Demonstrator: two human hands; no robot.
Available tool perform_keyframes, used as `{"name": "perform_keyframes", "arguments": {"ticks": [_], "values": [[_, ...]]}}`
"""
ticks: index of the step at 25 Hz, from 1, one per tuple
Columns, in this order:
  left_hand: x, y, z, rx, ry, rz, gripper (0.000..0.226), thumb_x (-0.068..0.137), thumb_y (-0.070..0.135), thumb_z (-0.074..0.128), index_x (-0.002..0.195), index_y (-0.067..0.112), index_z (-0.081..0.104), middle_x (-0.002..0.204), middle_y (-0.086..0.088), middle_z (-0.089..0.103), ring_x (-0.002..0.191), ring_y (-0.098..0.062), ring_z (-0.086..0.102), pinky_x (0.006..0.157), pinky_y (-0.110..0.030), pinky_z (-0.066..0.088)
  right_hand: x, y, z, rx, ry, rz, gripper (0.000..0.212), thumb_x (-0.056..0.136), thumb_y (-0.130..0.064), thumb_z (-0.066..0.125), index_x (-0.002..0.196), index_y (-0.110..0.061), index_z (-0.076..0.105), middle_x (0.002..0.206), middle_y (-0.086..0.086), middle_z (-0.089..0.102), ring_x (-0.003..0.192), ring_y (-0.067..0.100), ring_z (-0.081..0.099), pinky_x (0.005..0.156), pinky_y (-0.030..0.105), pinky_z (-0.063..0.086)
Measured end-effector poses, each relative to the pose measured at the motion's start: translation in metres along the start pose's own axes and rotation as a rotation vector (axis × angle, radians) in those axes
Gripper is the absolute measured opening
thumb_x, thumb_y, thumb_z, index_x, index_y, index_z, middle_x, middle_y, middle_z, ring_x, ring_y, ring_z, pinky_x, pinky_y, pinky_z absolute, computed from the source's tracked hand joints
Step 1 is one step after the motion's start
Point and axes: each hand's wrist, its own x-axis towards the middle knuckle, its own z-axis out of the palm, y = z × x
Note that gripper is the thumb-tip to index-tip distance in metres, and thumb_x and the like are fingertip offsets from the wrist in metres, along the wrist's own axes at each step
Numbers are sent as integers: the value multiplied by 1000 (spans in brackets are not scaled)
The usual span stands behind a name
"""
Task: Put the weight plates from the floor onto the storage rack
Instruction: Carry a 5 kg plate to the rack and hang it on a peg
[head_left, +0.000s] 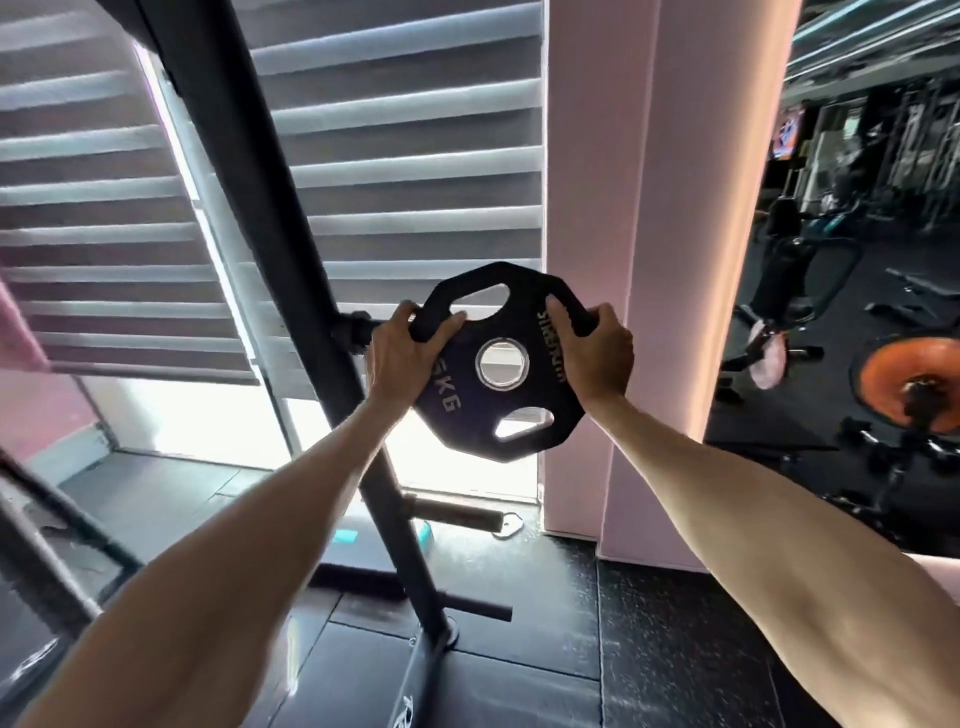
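Note:
A black octagonal weight plate (501, 364) with a metal-ringed centre hole and grip slots is held up in front of me. My left hand (400, 351) grips its upper left edge, and my right hand (595, 353) grips its upper right edge. The storage rack (291, 260) is a black slanted post just left of the plate. An upper peg (358, 327) sticks out of the post right behind my left hand. A middle peg (452, 514) and a lower peg (478, 610) stand bare below.
Window blinds (405, 156) fill the wall behind the rack. A pink pillar (665, 260) stands right of the plate. Gym machines and an orange plate (906, 382) on a bar lie at the far right. Black rubber floor mats (649, 649) lie below.

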Motion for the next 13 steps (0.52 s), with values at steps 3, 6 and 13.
{"name": "perform_keyframes", "arguments": {"ticks": [3,6,13], "values": [[23,-10,14,39,44,3,62,69,82,62,83,22,58,70,4,68,72,-21,67,66,-35,53,28,14,31,30,-29,-18,61,81,-79,51,87,-19,54,72,-7,62,65,13,63,63,33,56],[37,-17,28,69,73,-33,64,66,81,66,79,18,57,64,4,66,65,-18,66,64,-36,53,53,32,60,44,-93,-24,61,80,-81,49,84,-21,53,70,-9,61,66,15,63,66,38,57],[46,-11,51,225,218,-65,58,68,75,71,72,21,50,58,6,59,59,-16,60,59,-28,41,100,56,102,144,-282,-65,57,85,-72,52,81,-16,52,68,-5,58,64,18,57,62,28,38]]}}
